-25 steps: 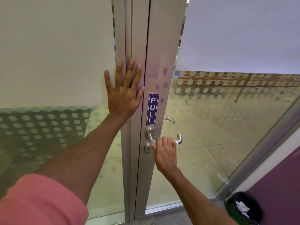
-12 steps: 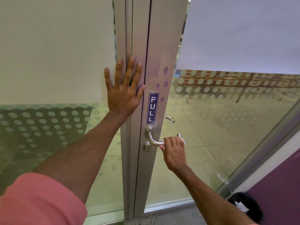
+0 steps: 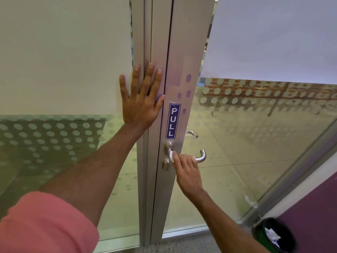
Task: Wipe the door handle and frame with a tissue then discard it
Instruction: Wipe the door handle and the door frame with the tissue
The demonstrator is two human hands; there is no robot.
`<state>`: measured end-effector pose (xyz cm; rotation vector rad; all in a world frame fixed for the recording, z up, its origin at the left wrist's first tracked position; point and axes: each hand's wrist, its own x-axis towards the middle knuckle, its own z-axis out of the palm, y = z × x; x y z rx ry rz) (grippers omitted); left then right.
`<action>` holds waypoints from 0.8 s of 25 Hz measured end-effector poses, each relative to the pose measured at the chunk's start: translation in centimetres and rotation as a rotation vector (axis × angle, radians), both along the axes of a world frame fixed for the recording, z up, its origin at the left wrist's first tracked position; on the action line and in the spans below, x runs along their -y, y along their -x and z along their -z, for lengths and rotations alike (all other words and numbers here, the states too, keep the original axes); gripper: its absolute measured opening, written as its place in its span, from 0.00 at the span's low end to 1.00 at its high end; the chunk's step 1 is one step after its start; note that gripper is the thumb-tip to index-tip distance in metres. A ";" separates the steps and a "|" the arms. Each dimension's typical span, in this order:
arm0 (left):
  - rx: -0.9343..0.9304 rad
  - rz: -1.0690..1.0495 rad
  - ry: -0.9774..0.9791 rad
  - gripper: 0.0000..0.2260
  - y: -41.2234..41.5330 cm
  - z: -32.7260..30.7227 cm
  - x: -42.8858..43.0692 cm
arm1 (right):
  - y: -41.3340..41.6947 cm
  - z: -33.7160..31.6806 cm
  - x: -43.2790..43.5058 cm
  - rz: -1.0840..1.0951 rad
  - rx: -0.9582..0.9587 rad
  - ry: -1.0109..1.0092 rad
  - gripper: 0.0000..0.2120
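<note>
A silver lever door handle [image 3: 201,157] sticks out of the aluminium door frame [image 3: 184,52], below a blue PULL sticker [image 3: 172,121]. My right hand [image 3: 187,171] grips the handle near its base, pressing a white tissue [image 3: 171,156] against the metal; only a small corner of the tissue shows past my fingers. My left hand [image 3: 141,99] lies flat with fingers spread on the frame's left post, above and left of the handle. A keyhole cylinder [image 3: 166,166] sits just under the handle base.
Frosted, dotted glass panels flank the frame on both sides. A black bin [image 3: 273,234] with crumpled white paper inside stands on the floor at the lower right, beside a purple wall [image 3: 313,212]. A second handle [image 3: 191,133] shows through the glass.
My right hand has slid left along the handle from its outer curved end to the base, exposing the curved end. The left hand stays flat on the frame.
</note>
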<state>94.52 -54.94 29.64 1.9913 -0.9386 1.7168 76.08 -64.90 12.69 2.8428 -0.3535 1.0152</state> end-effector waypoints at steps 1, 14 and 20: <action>-0.001 0.006 -0.002 0.30 0.0 0.0 0.0 | 0.5 -0.3 0.7 -0.047 -0.013 0.002 0.26; -0.016 0.043 -0.005 0.29 -0.2 0.1 0.0 | -3.2 -4.7 -1.8 -0.081 0.231 -0.671 0.06; -0.003 0.047 -0.006 0.30 -0.2 0.1 0.1 | -3.4 -5.0 -1.4 0.026 0.493 -0.591 0.14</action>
